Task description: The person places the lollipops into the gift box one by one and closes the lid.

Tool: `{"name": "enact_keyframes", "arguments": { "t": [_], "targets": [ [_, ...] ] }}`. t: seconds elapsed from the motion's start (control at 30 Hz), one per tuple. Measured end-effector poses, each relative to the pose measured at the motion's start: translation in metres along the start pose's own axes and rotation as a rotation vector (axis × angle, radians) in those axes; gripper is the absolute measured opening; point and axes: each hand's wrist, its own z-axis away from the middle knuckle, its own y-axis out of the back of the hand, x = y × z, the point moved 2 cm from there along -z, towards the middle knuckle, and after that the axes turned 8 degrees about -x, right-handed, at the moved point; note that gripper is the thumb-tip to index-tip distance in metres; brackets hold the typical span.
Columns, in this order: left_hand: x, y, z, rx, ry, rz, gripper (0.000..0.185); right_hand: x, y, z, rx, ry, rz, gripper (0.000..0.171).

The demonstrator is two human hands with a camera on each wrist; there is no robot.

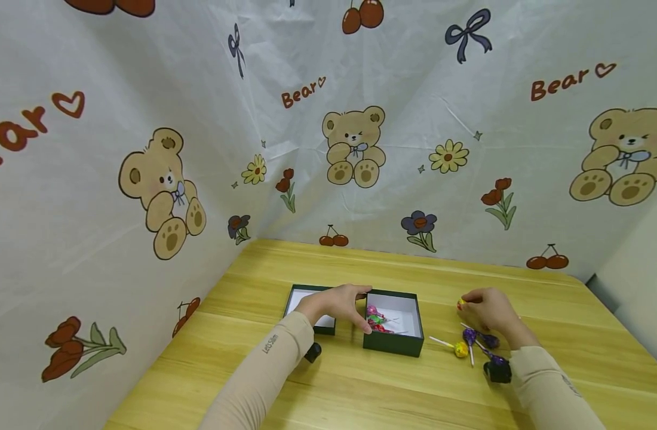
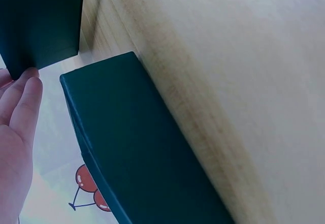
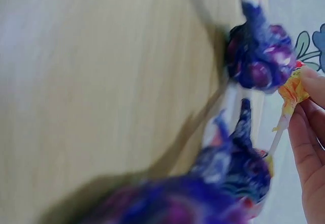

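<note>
- Left hand [image 1: 341, 303] — grips the dark green box [image 1: 393, 344] at its 9 o'clock side, thumb at the 7 o'clock corner and fingers at the 11
- In that box, toward 9 o'clock, lie pink, green and red lollipops [image 1: 378, 328], sticks pointing roughly to 3 or 4
- Right hand [image 1: 490, 309] pinches a yellow-and-red lollipop [image 3: 292, 89] by its head — at the box's 2 to 3 o'clock, outside it
- Three purple lollipops [image 1: 469, 337] lie at about 6 to 7 o'clock from the right hand; a loose yellow lollipop [image 1: 461, 350] at 7
- A second green box [image 1: 324, 330], white inside, stands at the first one's 9 o'clock on the wooden table [image 1: 371, 388]
- Bear-print cloth [image 1: 301, 137] hangs at 12 o'clock
</note>
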Motion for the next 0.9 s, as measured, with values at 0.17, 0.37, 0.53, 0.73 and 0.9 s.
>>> {"name": "enact_keyframes", "arguments": {
  "t": [0.17, 0.37, 0.53, 0.73, 0.9],
  "targets": [
    [0.000, 0.000, -0.001, 0.002, 0.007, -0.004, 0.108, -0.009, 0.002, -0.003, -0.012, -0.007, -0.022, 0.028],
    [-0.001, 0.000, -0.001, 0.005, 0.017, -0.009, 0.108, -0.023, 0.002, -0.006, 0.016, 0.038, 0.014, 0.027],
    [-0.002, 0.000, -0.002, 0.000, 0.013, 0.005, 0.108, -0.042, 0.001, -0.006, 0.020, 0.079, 0.013, 0.026],
    [-0.003, 0.000, -0.003, 0.001, 0.008, 0.005, 0.108, -0.064, 0.000, -0.007, 0.023, 0.116, -0.014, 0.025],
    [-0.004, 0.000, -0.004, 0.005, 0.010, -0.010, 0.108, -0.079, -0.001, -0.010, 0.029, 0.153, -0.028, 0.022]
  ]
}}
